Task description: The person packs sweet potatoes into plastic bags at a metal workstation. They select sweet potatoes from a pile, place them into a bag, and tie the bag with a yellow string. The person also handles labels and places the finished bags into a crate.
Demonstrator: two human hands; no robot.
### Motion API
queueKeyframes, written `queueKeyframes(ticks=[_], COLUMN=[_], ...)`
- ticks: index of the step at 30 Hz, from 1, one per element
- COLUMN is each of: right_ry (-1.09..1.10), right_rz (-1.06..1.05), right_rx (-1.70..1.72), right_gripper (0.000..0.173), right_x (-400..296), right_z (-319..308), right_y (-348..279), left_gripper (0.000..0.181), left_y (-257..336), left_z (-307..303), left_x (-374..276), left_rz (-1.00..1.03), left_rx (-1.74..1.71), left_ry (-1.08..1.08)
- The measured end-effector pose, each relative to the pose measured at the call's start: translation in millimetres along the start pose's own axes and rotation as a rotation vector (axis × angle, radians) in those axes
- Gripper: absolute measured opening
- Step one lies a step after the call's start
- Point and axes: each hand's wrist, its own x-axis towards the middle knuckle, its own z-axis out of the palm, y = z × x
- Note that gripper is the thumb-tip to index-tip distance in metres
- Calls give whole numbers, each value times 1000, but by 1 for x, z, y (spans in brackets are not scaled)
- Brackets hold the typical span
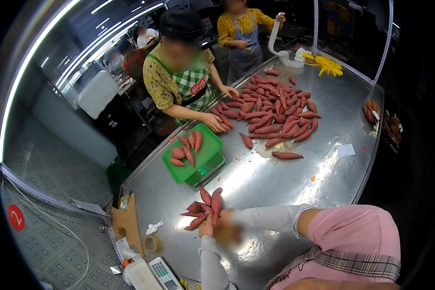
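Note:
Several red-skinned sweet potatoes (216, 201) lie bunched at the near left of the metal table, partly over my hands. My left hand (206, 227) has its fingers against the lower end of the bunch. On the bunch's right side is my right hand (226, 216), partly blurred, so its grip is unclear. A blurred brownish thing, perhaps a net bag (228, 233), hangs just below my hands. Beyond them, a green tray (168, 172) on a scale holds several more sweet potatoes (189, 156). A large heap of sweet potatoes (275, 108) covers the table's far middle.
A co-worker's hands (214, 122) touch sweet potatoes beside the tray. Another person holds a white label strip (274, 34) near yellow ties (326, 65). Near the left edge are a tape roll (152, 244), cardboard (132, 224) and a white scale (163, 272). Bagged produce (371, 110) stands at the right edge.

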Motion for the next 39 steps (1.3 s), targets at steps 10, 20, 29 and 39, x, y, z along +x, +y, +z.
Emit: queueKeyframes(ticks=[10,20,29,39], right_ry=[120,-27,74,471], right_rz=[-357,-575,-661,-504], right_rx=[-213,-698,-35,-258], right_gripper=[36,21,51,17], right_x=[-82,-171,-218,-190], right_z=[40,44,6,-64], right_y=[21,34,5,40], left_gripper=[49,37,43,30], left_y=[57,72,15,50], left_z=[1,26,-22,-44], left_x=[-175,-266,-276,-314], left_rz=[274,292,367,309], left_rx=[11,-448,-575,-1057], left_ry=[327,289,373,401])
